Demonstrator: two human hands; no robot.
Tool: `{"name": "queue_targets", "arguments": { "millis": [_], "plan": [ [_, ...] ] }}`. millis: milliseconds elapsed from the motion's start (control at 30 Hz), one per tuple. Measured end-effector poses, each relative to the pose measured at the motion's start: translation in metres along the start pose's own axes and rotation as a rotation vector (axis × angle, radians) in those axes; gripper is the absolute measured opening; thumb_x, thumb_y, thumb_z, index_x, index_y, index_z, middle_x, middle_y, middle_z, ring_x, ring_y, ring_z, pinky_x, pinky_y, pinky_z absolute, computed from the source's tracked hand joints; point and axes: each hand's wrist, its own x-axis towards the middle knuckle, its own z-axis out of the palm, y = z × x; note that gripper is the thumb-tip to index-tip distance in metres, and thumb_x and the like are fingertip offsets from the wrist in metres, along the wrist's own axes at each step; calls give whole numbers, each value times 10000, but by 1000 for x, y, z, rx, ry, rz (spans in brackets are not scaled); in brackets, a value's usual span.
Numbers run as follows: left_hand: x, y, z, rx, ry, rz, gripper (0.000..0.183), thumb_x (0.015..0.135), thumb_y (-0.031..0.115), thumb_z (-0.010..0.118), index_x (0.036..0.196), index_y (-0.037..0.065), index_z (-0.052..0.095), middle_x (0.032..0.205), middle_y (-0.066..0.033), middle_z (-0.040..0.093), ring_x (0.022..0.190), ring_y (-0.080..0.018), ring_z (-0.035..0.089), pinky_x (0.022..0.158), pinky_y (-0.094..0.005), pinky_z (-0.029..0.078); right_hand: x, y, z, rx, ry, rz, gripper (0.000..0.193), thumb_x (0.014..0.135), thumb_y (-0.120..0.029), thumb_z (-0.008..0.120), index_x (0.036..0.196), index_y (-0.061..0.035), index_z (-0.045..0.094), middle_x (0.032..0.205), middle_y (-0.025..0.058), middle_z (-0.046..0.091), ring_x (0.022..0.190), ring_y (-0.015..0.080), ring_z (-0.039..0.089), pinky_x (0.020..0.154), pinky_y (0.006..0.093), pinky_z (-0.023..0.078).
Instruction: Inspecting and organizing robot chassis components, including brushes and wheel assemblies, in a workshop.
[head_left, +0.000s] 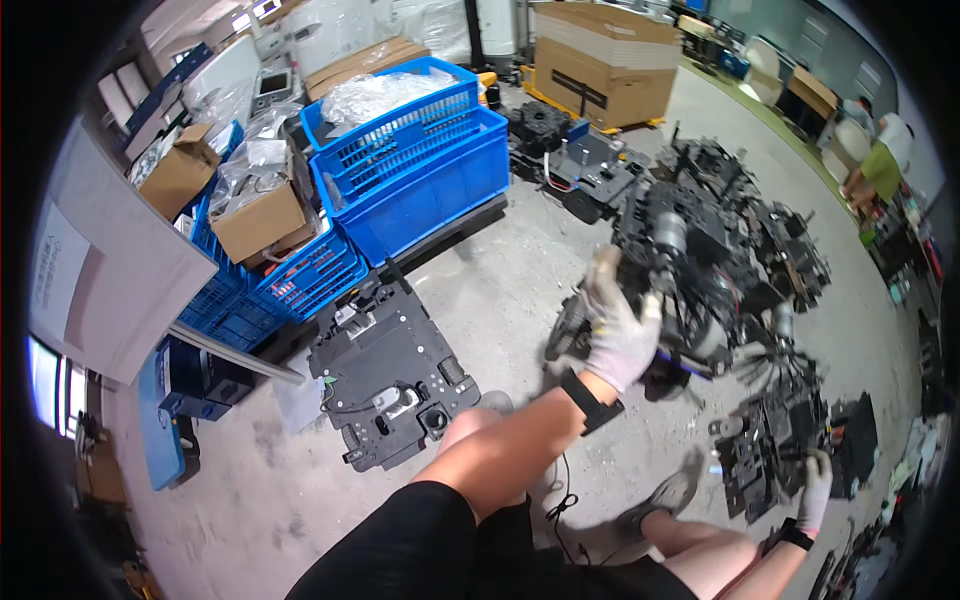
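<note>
My left hand (622,340), in a white glove, reaches over a pile of black machine chassis parts (690,220). Its thumb and forefinger are apart, with nothing visible between them. Close by is a silver cylindrical motor (670,232) on the pile. Low on the right, my gloved right hand (816,490) is at the edge of another black chassis assembly (765,450). Its fingers curl at a dark, bar-like piece that I cannot make out. A flat black chassis plate (395,350) with grey fittings lies on the floor to the left of my legs.
Blue plastic crates (430,180) stand at the back left, beside an opened cardboard box (262,220). A large cardboard box (605,65) is behind the pile. A white panel (120,260) juts in at the left. Another person (885,160) is at the far right.
</note>
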Motion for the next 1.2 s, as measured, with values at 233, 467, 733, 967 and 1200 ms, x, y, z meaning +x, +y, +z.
{"name": "queue_targets", "arguments": {
  "millis": [233, 467, 733, 967, 1200],
  "plan": [
    [-32, 8, -31, -56, 47, -24, 813, 848, 128, 642, 1484, -63, 173, 1533, -258, 222, 1436, -351, 215, 1199, -425, 133, -213, 197, -39, 773, 123, 333, 254, 961, -309, 565, 952, -75, 660, 893, 32, 644, 827, 132, 565, 757, 290, 451],
    [-38, 19, -21, 17, 59, 58, 684, 834, -10, 616, 1426, -7, 276, 1411, -201, 364, 1360, -322, 324, 1164, -403, 207, -412, 286, 154, 410, -145, 1068, 298, 944, -319, 571, 1039, -52, 666, 999, 70, 678, 894, 169, 600, 801, 339, 474],
    [-92, -6, 29, 95, -1187, -356, 149, 946, 159, 568, 971, 13, 582, 916, -76, 604, 901, -203, 569, 866, -323, 451, -410, 223, 217, 117, -355, 1064, 326, 924, -331, 580, 1085, -61, 666, 1040, 87, 682, 935, 188, 614, 824, 353, 481],
    [-118, -87, 90, 486, -1887, -97, 186, 894, 169, 630, 983, 9, 594, 853, -130, 604, 761, -240, 581, 723, -337, 482, -360, 223, 225, 55, -351, 1060, 358, 907, -342, 588, 1126, -69, 665, 1076, 102, 685, 970, 204, 625, 844, 365, 488],
    [-138, -100, 131, 451, -1911, -112, 170, 953, 165, 598, 999, 6, 559, 885, -73, 571, 750, -145, 538, 709, -290, 466, -331, 276, 229, 107, -411, 1010, 397, 890, -352, 596, 1167, -77, 665, 1112, 116, 689, 1005, 221, 637, 863, 377, 494]
  ]
}}
